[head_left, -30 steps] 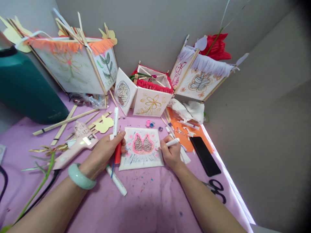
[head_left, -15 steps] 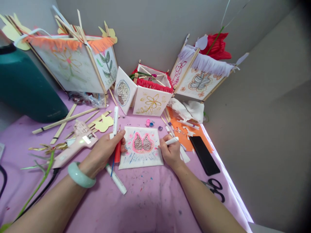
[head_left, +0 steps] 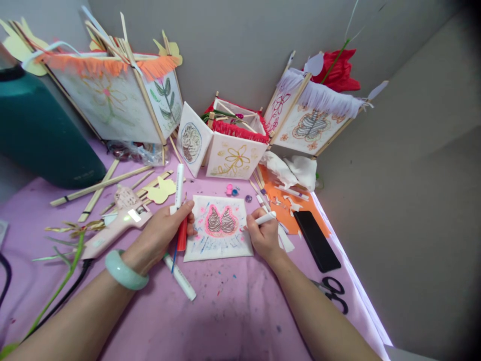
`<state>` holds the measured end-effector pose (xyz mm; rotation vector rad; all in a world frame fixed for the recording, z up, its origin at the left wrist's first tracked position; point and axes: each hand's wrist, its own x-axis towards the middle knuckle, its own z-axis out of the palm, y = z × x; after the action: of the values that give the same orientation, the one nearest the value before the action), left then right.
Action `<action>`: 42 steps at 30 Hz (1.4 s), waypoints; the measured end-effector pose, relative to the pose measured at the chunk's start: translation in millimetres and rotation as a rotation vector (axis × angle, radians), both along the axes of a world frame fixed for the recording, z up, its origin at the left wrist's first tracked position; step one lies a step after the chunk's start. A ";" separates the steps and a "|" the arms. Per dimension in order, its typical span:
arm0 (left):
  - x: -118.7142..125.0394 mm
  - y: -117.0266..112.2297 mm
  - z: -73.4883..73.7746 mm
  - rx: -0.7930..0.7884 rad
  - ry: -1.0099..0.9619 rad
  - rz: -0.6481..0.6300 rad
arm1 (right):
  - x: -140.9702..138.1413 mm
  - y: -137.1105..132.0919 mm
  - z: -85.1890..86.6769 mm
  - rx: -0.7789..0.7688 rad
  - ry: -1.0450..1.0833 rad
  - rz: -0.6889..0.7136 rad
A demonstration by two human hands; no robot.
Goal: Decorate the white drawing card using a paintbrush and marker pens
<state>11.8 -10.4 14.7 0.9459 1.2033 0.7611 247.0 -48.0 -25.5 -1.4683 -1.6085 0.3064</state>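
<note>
I count two bare hands, three fringed white-panelled boxes, one pink glue gun, one black phone.

- The left edge of the flat white panel is partly covered by the left hand.
- Left of the panel, the upper part of the red marker is hidden by that hand.
- Right of the panel, the tip of the white marker, held in the right hand, is too small to be made out.
- Below and right of the panel, the blades of the scissors are mostly hidden by the right forearm.
- Far left of the panel, the teal bottle is cut off.
</note>
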 end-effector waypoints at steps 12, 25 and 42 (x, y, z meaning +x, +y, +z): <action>0.1 -0.4 3.3 0.006 -0.008 -0.012 | 2.3 -0.5 4.5 0.038 0.110 0.016; 0.2 0.2 0.5 0.003 -0.009 -0.015 | 6.4 -6.2 2.2 -0.061 0.115 0.201; 0.9 0.5 -0.6 -0.003 -0.012 0.000 | 7.9 -4.4 0.3 -0.063 0.066 0.201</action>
<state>12.7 -10.0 14.0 0.9373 1.1939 0.7639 254.9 -52.4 -25.1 -1.3300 -1.7090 0.5192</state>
